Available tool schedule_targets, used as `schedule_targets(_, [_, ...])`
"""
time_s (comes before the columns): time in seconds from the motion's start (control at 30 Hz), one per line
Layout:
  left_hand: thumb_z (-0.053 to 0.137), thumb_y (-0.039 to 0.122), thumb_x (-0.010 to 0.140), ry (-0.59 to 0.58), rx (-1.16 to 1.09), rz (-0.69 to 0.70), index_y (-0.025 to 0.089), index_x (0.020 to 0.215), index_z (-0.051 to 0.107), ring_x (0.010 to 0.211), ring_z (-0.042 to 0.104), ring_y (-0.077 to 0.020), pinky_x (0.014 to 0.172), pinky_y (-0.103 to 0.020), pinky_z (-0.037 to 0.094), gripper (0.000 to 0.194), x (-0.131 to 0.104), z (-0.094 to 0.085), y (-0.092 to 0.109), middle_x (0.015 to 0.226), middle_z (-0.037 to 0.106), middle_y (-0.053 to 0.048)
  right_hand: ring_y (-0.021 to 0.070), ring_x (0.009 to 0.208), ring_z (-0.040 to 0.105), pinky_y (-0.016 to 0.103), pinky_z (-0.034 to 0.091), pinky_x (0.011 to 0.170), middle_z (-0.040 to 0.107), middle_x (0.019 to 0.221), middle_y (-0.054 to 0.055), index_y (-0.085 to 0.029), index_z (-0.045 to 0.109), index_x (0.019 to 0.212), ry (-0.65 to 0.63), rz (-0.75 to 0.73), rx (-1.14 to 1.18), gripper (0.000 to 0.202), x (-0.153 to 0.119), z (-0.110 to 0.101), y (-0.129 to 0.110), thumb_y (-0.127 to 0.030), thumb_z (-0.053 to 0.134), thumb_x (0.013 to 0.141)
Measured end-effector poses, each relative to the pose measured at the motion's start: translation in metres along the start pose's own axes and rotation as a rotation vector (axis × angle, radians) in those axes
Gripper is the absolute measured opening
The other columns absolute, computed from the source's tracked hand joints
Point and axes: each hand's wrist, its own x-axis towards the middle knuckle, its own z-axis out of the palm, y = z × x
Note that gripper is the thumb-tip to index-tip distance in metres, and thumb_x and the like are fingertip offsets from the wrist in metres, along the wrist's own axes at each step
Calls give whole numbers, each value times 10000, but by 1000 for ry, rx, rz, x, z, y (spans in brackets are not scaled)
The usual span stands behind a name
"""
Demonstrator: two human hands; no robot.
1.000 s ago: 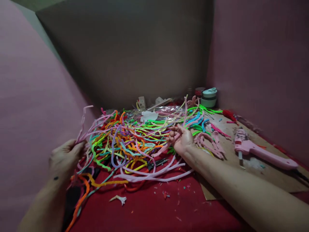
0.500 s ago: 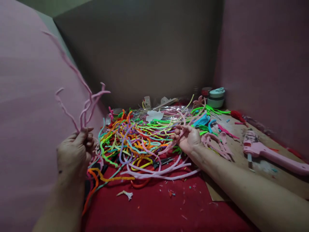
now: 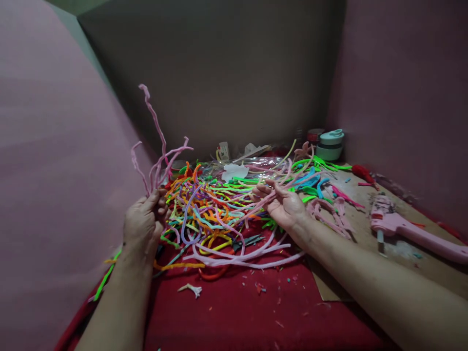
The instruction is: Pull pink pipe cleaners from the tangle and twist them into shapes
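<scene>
My left hand (image 3: 143, 222) is closed around the lower ends of several bent pink pipe cleaners (image 3: 156, 122), which stick up above the fist. To the right, my right hand (image 3: 285, 209) is turned palm up, with thumb and fingers around more pink pipe cleaners (image 3: 255, 210) that slant across it. Between and behind both hands lies a tangled heap of coloured pipe cleaners (image 3: 208, 214). Long pale pink pipe cleaners (image 3: 248, 264) curve along its front edge. Pliers or scissors (image 3: 250, 240) lie partly under the heap, their handles mostly covered.
A pink glue gun (image 3: 405, 229) rests on a brown board (image 3: 331, 287) at right, near pink looped pieces (image 3: 325, 214). A teal lidded container (image 3: 330, 146) stands at the back. Scraps and a small white piece (image 3: 192, 290) lie on the red cloth (image 3: 219, 321).
My left hand has moved right, toward the heap, and the pink pipe cleaners have come with it. My right hand has barely moved.
</scene>
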Motion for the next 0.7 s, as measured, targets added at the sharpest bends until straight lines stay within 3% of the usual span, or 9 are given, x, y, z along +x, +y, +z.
schedule_targets(0.2, [672,228,639,6,20,-27,101,722,603,375,328,-29,326,-152,266,167,-2,-4,-2,505,421,53,188,739,656,432,513,733,675,739,80,-168,569,882,-31,27,37,166,0,-1,1,-171,404,864])
schedule_targets(0.47, [663,265,659,49,138,101,132,731,592,353,291,-15,330,-146,266,167,-2,-20,0,479,393,77,193,801,663,451,519,745,683,802,74,-188,568,966,-1,37,30,192,-1,0,3,-124,420,861])
schedule_targets(0.7, [636,325,664,106,273,163,139,729,574,326,284,-23,320,-156,186,207,3,-32,-2,433,361,91,211,801,670,438,548,696,683,835,103,-166,579,924,26,38,-11,192,-2,2,3,-145,393,878])
